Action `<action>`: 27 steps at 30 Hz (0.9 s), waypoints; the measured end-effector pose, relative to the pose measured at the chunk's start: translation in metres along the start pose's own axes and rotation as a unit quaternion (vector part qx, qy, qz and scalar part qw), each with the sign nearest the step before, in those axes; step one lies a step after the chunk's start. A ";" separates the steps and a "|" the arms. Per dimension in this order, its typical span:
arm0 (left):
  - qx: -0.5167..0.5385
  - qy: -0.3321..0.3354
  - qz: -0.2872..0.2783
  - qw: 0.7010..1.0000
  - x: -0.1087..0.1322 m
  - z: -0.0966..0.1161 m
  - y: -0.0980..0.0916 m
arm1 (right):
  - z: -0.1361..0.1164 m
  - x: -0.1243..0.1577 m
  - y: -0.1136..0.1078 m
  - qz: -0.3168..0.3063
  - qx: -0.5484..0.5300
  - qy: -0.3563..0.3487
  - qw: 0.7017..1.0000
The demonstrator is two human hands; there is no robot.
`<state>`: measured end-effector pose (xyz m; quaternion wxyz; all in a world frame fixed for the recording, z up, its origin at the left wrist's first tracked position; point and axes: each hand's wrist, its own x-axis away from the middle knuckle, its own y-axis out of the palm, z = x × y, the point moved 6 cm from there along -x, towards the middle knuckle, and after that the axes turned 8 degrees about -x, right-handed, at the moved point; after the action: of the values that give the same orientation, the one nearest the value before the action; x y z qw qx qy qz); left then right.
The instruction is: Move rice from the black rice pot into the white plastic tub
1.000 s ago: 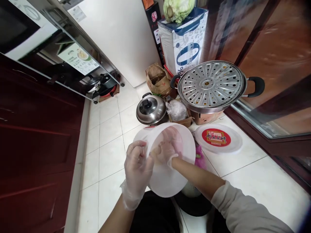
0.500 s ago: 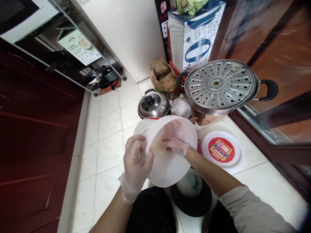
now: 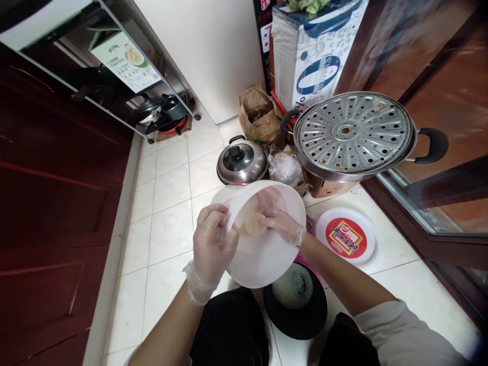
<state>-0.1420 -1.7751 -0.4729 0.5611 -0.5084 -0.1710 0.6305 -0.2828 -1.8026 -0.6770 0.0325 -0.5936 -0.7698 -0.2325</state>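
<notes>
A kitchen, most likely in a home: dark-red panelled cabinet doors (image 3: pixel 57 208) line a white tiled floor (image 3: pixel 170 231), black cooking pots (image 3: pixel 173 108) sit beneath a glass-topped rack, and a round silver perforated steamer (image 3: pixel 354 140) stands near a domed, steel-lidded pan (image 3: pixel 251 165).

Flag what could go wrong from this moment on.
The tilted white bucket might slip if the gloved left hand loosens on its rim. If it dropped, it could hit the black pan and the pale mass in it, close below. The gloved right hand reaches inside, so its loose glove cuff could perhaps snag.
</notes>
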 end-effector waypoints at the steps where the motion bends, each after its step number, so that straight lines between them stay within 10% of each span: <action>1: 0.001 -0.011 0.000 1.000 0.000 -0.004 -0.001 | -0.002 0.006 0.000 -0.018 -0.037 0.031 0.999; 7: 0.002 -0.102 -0.032 0.994 0.005 -0.027 -0.007 | -0.032 0.083 -0.001 -0.115 -0.134 0.133 0.975; 11: -0.015 -0.128 -0.055 0.990 0.010 -0.031 -0.006 | -0.008 0.142 -0.010 -0.090 -0.073 0.178 0.977; 16: -0.044 -0.138 -0.092 0.985 0.013 -0.035 -0.002 | 0.054 0.180 -0.013 -0.047 0.182 0.004 0.982; 20: -0.067 -0.177 -0.118 0.975 0.015 -0.042 -0.001 | 0.096 0.196 0.009 -0.160 0.435 -0.282 0.840; 23: -0.085 -0.193 -0.139 0.968 0.018 -0.047 0.000 | 0.130 0.205 0.016 -0.255 0.529 -0.369 0.720; 27: -0.076 -0.210 -0.145 0.964 0.022 -0.051 0.000 | 0.148 0.193 0.000 -0.222 0.587 -0.283 0.726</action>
<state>-0.0964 -1.7741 -0.5048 0.5578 -0.3757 -0.4039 0.6202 -0.3060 -1.5706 -0.7460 0.1024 -0.3061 -0.8361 0.4435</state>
